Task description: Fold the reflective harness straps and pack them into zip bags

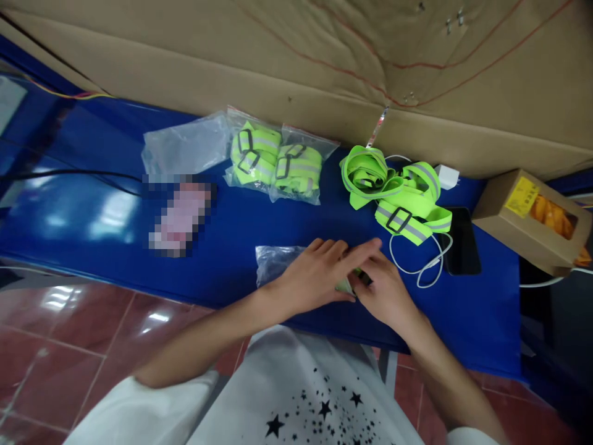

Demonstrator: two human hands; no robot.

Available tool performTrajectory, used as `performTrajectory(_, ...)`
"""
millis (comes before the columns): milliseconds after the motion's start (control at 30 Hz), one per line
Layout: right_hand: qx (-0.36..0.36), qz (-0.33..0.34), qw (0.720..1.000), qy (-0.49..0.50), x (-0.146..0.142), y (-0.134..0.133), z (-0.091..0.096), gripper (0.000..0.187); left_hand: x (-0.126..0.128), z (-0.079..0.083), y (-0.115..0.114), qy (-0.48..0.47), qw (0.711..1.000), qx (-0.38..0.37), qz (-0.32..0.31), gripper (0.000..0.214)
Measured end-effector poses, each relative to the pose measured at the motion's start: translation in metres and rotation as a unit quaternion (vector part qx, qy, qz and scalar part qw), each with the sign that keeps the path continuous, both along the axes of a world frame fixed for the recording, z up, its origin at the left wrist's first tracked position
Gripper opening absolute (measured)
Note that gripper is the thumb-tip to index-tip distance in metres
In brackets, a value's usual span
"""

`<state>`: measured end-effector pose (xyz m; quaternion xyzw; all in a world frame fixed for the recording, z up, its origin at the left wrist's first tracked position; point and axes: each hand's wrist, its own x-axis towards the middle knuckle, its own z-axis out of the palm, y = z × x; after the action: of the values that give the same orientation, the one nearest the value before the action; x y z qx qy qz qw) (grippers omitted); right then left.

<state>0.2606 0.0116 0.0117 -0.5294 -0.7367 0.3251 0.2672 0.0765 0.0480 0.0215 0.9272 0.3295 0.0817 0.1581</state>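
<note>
My left hand and my right hand meet near the table's front edge, fingers curled around a bundled neon-yellow reflective strap. Most of that bundle is hidden by the fingers. Under my left wrist lies a clear plastic bag. Beyond my right hand are loose reflective straps with grey stripes and a black buckle, partly coiled. Two clear zip bags, the left bag and the right bag, each hold a rolled strap at the back.
Flat clear bags lie at the back left, near a pixelated pinkish item. On the right are a white cable, a black phone, a white charger and a cardboard box. Brown cardboard walls the table's back.
</note>
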Motion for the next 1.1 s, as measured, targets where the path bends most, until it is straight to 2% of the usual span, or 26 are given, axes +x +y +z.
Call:
performTrajectory(67,-0.006,-0.019,1.000,0.000,-0.006,0.000,-0.004,0.026,0.006,0.006,-0.002,0.037,0.999,0.023,-0.018,0.103)
performTrajectory(133,-0.020,-0.056,0.997,0.054,-0.009,0.000,-0.012,0.028,0.009,0.011,-0.005,0.049,0.998,0.030,-0.012,0.103)
performTrajectory(233,-0.073,-0.103,0.979,0.162,-0.008,-0.002,-0.024,0.030,0.005,0.016,-0.013,0.054,0.996,0.054,0.043,0.110)
performTrajectory(300,-0.123,-0.111,0.964,0.206,-0.005,-0.003,-0.027,0.027,-0.001,0.017,-0.021,0.070,0.992,0.064,0.087,0.114)
performTrajectory(367,-0.177,-0.091,0.947,0.251,0.002,-0.003,-0.023,0.027,-0.008,0.015,-0.028,0.083,0.989,0.054,0.108,0.112)
performTrajectory(467,-0.252,0.008,0.922,0.295,0.016,-0.001,-0.013,0.044,-0.017,0.007,-0.031,0.061,0.991,0.033,0.114,0.102)
performTrajectory(533,-0.255,0.038,0.925,0.278,0.021,0.001,-0.009,0.049,-0.020,0.001,-0.029,0.035,0.993,0.026,0.113,0.101)
performTrajectory(600,-0.234,0.014,0.941,0.245,0.019,0.002,-0.010,0.038,-0.019,-0.001,-0.026,0.031,0.994,0.034,0.101,0.099)
performTrajectory(700,-0.215,-0.018,0.959,0.183,0.005,0.001,-0.018,0.018,-0.011,0.000,-0.026,0.073,0.993,0.058,0.070,0.094)
performTrajectory(800,-0.221,0.007,0.963,0.156,-0.004,0.000,-0.023,0.012,0.000,0.002,-0.030,0.097,0.992,0.066,0.050,0.085)
performTrajectory(867,-0.231,0.052,0.957,0.166,-0.002,0.001,-0.021,0.012,0.006,0.003,-0.034,0.089,0.993,0.064,0.052,0.079)
performTrajectory(967,-0.255,0.141,0.937,0.195,0.013,0.002,-0.012,0.016,0.010,0.006,-0.038,0.073,0.991,0.040,0.103,0.081)
performTrajectory(1100,-0.236,0.132,0.928,0.255,0.032,0.003,0.004,0.033,0.007,0.022,-0.032,0.076,0.976,-0.003,0.206,0.098)
